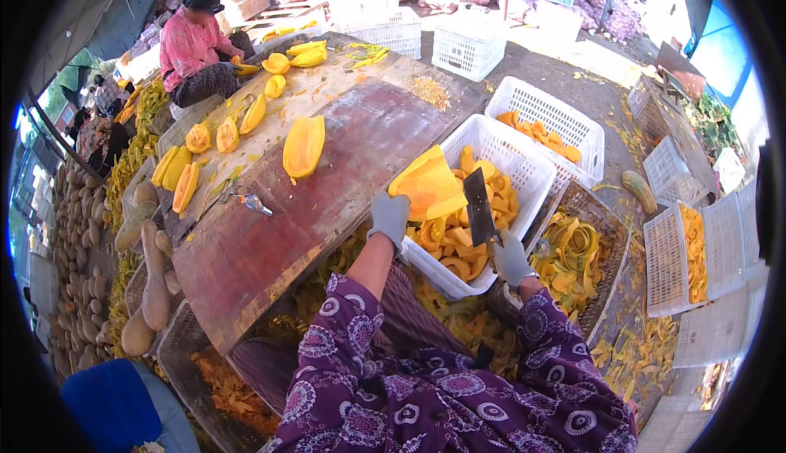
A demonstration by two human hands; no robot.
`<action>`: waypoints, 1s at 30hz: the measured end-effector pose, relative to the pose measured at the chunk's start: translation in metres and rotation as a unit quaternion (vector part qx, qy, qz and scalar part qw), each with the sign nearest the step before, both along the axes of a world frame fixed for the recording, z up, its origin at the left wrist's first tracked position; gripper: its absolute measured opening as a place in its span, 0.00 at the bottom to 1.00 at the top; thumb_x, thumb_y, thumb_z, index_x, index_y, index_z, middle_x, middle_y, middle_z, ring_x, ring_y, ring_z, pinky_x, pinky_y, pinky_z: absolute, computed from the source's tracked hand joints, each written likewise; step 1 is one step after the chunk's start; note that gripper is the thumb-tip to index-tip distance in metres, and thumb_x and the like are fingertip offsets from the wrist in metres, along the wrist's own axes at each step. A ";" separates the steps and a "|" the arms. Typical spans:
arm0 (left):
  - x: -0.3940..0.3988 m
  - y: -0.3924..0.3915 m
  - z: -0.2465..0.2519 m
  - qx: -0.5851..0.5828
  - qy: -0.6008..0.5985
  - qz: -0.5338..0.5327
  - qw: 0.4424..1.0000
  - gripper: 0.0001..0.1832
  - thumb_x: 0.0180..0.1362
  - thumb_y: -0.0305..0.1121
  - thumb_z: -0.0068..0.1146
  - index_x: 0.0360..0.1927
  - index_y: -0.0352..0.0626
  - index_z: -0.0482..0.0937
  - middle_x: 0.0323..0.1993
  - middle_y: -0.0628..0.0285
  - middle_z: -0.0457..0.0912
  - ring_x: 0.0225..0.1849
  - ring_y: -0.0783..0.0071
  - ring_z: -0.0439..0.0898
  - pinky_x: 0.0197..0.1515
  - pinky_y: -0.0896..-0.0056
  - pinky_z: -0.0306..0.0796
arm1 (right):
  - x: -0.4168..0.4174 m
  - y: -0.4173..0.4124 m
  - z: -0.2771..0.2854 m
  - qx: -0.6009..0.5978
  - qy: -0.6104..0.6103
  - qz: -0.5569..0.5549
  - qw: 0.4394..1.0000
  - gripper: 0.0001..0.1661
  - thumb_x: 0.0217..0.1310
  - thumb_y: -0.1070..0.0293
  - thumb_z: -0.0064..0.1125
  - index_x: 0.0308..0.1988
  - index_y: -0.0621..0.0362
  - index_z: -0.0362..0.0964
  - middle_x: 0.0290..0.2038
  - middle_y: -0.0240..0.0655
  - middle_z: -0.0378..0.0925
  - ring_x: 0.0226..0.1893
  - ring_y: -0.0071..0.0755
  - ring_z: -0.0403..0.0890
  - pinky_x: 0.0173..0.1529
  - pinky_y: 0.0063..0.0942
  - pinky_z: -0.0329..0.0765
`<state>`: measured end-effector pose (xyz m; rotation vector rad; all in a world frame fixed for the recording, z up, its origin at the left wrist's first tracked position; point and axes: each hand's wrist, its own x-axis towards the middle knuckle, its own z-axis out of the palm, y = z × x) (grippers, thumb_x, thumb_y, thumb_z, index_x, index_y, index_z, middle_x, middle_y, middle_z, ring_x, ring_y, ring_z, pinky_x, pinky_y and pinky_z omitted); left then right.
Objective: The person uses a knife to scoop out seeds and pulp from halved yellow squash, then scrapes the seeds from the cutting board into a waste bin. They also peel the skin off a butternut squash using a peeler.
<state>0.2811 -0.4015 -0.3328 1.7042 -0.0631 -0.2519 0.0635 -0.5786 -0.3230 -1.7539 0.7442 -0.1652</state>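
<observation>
My gloved left hand (390, 218) grips the near end of a peeled orange pumpkin piece (427, 186), held over a white plastic crate (445, 281) full of cut pumpkin slices (451, 238). In my gloved right hand (509, 259) is a cleaver (479, 207), its dark blade upright just to the right of the piece. I cannot tell whether blade and flesh touch. On the wooden table (264, 232) to the left lies a hollowed pumpkin half (304, 148). Scissors and a metal peeler (255, 202) rest closer to the table's front edge.
Peelings fill a crate (571, 256) on my right. Another white crate (546, 109) with pumpkin pieces stands beyond mine. Across the table a person in pink (193, 54) handles pumpkin. Whole pumpkins (156, 275) lie at the left, near a blue-covered seat (113, 404).
</observation>
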 end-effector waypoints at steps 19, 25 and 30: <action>-0.022 -0.013 -0.026 -0.007 0.014 0.030 0.999 0.19 0.46 0.27 0.52 0.43 0.28 0.78 0.36 0.40 0.82 0.39 0.49 0.82 0.43 0.60 0.73 | 0.012 0.018 0.000 -0.083 -0.037 0.091 0.992 0.14 0.62 0.67 0.52 0.43 0.66 0.65 0.25 0.46 0.75 0.25 0.49 0.79 0.31 0.39 0.73; -0.001 -0.009 -0.011 0.059 0.025 0.068 0.996 0.19 0.45 0.34 0.56 0.36 0.25 0.76 0.34 0.39 0.81 0.39 0.48 0.81 0.44 0.61 0.72 | 0.020 0.014 0.028 -0.033 -0.055 -0.010 0.998 0.09 0.64 0.70 0.46 0.42 0.63 0.66 0.21 0.32 0.68 0.18 0.23 0.71 0.22 0.23 0.69; -0.007 -0.012 -0.003 0.109 0.022 0.048 0.993 0.23 0.46 0.32 0.56 0.43 0.25 0.72 0.39 0.42 0.78 0.42 0.55 0.79 0.42 0.61 0.72 | 0.006 0.025 0.103 -0.114 -0.145 -0.027 0.982 0.16 0.62 0.76 0.45 0.50 0.66 0.64 0.23 0.38 0.70 0.19 0.25 0.71 0.24 0.27 0.70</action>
